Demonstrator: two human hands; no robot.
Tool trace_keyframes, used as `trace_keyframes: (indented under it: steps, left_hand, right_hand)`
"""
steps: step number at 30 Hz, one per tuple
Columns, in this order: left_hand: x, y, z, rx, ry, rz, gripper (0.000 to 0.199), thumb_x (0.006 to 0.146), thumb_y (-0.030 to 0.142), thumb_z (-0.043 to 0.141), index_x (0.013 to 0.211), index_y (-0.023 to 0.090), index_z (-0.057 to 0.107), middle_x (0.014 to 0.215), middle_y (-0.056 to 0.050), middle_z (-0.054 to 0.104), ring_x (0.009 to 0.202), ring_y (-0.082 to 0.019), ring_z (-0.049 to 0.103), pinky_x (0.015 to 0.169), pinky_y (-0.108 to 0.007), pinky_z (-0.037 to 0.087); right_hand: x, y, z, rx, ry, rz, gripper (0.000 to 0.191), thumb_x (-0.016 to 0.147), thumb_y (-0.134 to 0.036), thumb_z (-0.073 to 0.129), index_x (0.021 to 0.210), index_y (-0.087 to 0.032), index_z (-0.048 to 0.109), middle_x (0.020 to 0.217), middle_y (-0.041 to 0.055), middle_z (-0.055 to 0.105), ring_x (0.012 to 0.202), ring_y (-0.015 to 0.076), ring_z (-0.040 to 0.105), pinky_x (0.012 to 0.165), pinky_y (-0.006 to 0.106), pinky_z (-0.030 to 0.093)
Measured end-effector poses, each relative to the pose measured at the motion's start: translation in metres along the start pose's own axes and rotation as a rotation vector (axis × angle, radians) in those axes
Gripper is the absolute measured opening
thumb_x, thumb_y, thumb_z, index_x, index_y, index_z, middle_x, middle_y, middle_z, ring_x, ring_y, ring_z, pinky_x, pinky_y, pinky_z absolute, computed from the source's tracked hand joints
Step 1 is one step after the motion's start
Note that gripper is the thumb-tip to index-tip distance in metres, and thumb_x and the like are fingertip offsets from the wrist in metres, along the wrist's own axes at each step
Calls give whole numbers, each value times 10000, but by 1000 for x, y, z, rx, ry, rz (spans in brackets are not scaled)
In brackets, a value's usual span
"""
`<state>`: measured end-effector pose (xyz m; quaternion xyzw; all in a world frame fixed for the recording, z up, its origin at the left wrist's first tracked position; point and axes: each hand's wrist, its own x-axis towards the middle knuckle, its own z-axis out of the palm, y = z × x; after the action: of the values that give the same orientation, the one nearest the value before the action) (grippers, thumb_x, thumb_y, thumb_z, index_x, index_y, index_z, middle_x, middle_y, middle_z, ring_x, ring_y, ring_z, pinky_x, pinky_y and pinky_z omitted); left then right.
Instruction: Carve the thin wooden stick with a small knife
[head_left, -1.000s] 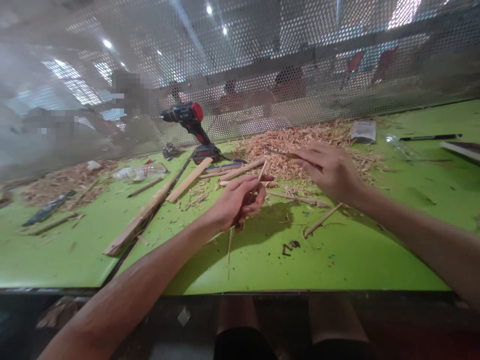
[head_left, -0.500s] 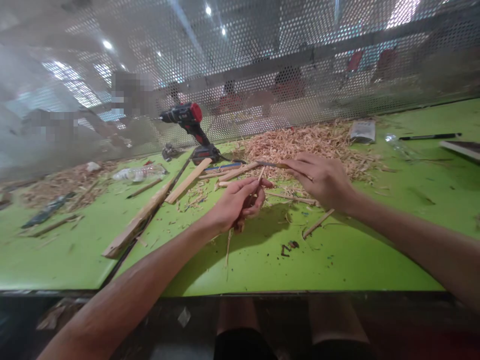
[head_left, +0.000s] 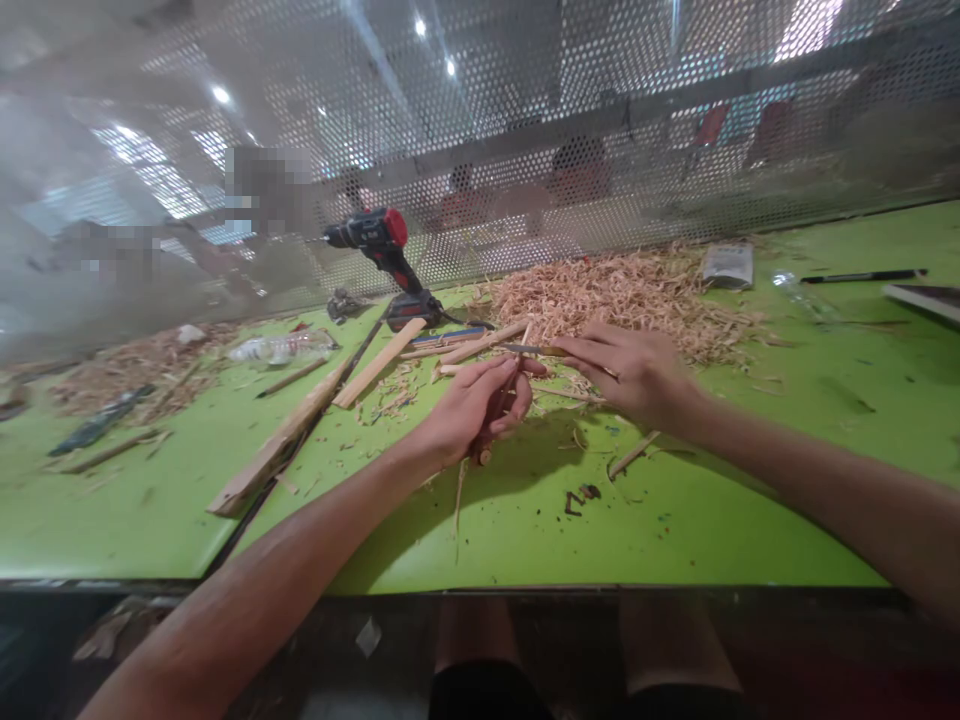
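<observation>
My left hand is closed around a thin wooden stick, whose tip points up past the fingertips. The palm hides most of the stick. In my right hand is a slim metal-bladed tool with a brownish-yellow handle, held level and pointing left. Its blade lies across the stick just above my left fingertips; whether it is a knife or a file I cannot make out. A thin wood strip shows below my left hand.
A cordless drill stands behind, before a perforated metal screen. Wood shavings are heaped at the back. Wooden strips lie left on the green tabletop. A black pen and a plastic packet are at the right.
My right hand has brought the slim tool down and slightly left, closer to my left fingertips. The left hand still holds the stick in nearly the same place.
</observation>
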<state>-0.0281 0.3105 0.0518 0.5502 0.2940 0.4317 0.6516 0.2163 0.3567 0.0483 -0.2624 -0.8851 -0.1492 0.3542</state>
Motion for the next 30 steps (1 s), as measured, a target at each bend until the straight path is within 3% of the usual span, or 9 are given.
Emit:
trace_keyframes:
  steps: [18, 22, 26, 30]
  left_hand:
    - [0, -1, 0, 7, -18, 21, 251, 1100, 269, 467, 1072, 132, 675, 666, 24, 555, 429, -51, 361, 416, -166, 324]
    - [0, -2, 1, 13, -21, 15, 242, 1094, 289, 492, 1088, 131, 676, 657, 27, 553, 424, -53, 347, 413, -172, 318]
    - [0, -2, 3, 3, -30, 0, 244, 1093, 268, 475, 1086, 124, 672, 647, 24, 557, 409, -50, 332, 405, -176, 297]
    - [0, -2, -1, -7, -17, 13, 257, 1097, 245, 452, 1089, 122, 677, 667, 20, 564, 427, -51, 370, 423, -175, 315]
  right_hand:
    - [-1, 5, -1, -72, -10, 5, 325, 1126, -230, 519, 1279, -111, 780, 992, 92, 798, 584, 108, 564, 419, 224, 332]
    - [-2, 14, -3, -62, -40, 101, 326, 1124, -240, 513, 1291, -164, 783, 980, 88, 796, 560, 116, 563, 391, 249, 327]
    - [-2, 31, -9, -57, 20, 199, 311, 1109, -241, 538, 1268, -179, 797, 955, 105, 788, 610, 143, 613, 402, 260, 383]
    - [0, 28, -11, -16, 43, 179, 299, 1108, -243, 546, 1260, -173, 793, 964, 107, 788, 642, 145, 617, 420, 253, 407]
